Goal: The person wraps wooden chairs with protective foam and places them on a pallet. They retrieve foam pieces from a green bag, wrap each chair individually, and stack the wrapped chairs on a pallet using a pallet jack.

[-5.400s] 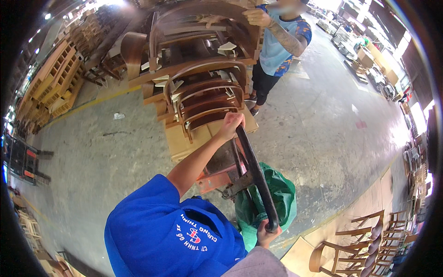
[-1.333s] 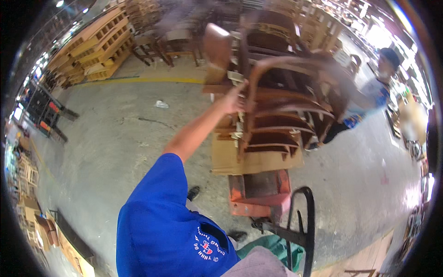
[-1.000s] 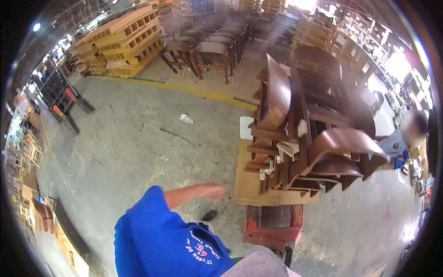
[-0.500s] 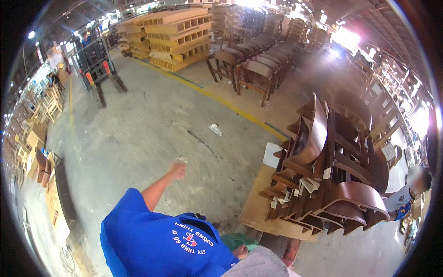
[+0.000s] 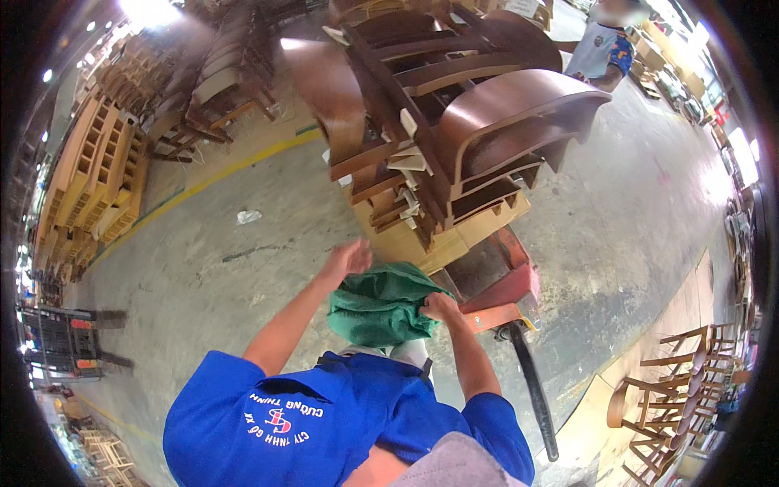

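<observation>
A bunched green cloth, perhaps a sack (image 5: 380,307), hangs in front of my body. My right hand (image 5: 439,308) is closed on its right edge. Just above the cloth's upper left side is my left hand (image 5: 349,258), fingers stretched out, slightly blurred and holding nothing that I can see. Beyond the cloth rises a stack of dark brown wooden chairs (image 5: 519,101), with pale padding pieces (image 5: 410,160) tucked between the frames. Cardboard (image 5: 466,235) lies beneath the stack.
A pallet jack, orange-red with a black handle (image 5: 531,390), stands right of the cloth by the stack. Another person (image 5: 600,53) is behind the chairs. Yellow wooden units (image 5: 93,170) and a forklift (image 5: 61,341) are at left; more chairs (image 5: 673,398) stand at lower right.
My view has swung right toward the chair stack. The green cloth is now in front of me, gripped by my right hand. My left hand has come close to it.
</observation>
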{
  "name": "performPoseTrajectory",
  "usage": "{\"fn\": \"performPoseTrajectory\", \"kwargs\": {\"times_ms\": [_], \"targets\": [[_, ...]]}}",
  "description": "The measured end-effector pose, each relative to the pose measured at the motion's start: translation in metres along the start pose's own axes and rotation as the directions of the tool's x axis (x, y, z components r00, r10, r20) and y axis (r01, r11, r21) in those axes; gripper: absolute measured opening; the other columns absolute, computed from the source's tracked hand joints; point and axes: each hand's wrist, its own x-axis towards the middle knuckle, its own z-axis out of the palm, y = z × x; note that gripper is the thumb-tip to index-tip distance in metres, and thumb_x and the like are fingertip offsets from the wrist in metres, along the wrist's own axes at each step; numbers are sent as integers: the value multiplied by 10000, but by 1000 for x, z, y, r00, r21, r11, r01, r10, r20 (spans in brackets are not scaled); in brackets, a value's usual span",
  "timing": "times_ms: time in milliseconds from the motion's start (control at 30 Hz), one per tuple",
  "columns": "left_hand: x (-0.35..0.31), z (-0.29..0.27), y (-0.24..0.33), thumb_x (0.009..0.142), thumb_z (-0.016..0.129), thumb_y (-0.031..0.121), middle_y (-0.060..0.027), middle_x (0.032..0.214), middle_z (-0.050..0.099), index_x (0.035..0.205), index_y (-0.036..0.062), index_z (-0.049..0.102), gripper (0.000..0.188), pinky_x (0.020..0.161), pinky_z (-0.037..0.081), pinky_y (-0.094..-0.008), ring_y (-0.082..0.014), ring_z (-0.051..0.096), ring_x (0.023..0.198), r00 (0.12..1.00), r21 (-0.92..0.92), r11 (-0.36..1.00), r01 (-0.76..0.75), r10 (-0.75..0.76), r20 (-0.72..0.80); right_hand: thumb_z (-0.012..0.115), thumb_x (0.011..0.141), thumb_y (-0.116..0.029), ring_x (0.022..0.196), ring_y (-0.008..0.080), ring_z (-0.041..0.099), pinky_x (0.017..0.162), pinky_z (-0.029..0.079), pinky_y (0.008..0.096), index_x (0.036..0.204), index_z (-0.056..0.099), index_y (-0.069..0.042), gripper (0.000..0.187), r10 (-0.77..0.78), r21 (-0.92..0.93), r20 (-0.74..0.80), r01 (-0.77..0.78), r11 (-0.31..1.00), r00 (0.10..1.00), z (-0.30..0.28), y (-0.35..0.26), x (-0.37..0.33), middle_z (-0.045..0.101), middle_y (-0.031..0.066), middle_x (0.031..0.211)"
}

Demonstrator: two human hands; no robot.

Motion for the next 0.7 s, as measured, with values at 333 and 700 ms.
{"fn": "performPoseTrajectory", "kwargs": {"times_ms": [333, 700], "targets": [[46, 75, 207, 869, 661, 775, -262, 1364, 566, 1364, -117, 514, 1031, 1086, 487, -484, -372, 572, 1244, 996, -710, 700, -83, 69, -49, 670, 827, -403, 994, 396, 736, 868, 589, 515, 978, 799, -58, 397, 96, 157, -64, -85, 984, 993, -18, -26, 19, 767, 204, 1041], [51, 100, 195, 898, 663, 719, -98, 1153, 703, 1225, 83, 672, 715, 1081, 477, -476, -291, 646, 1126, 919, -805, 543, -239, 394, -8, 676, 847, -453, 992, 422, 723, 883, 578, 522, 958, 804, -116, 378, 26, 173, -3, -25, 985, 1000, 0, -39, 5, 761, 211, 1007]]}}
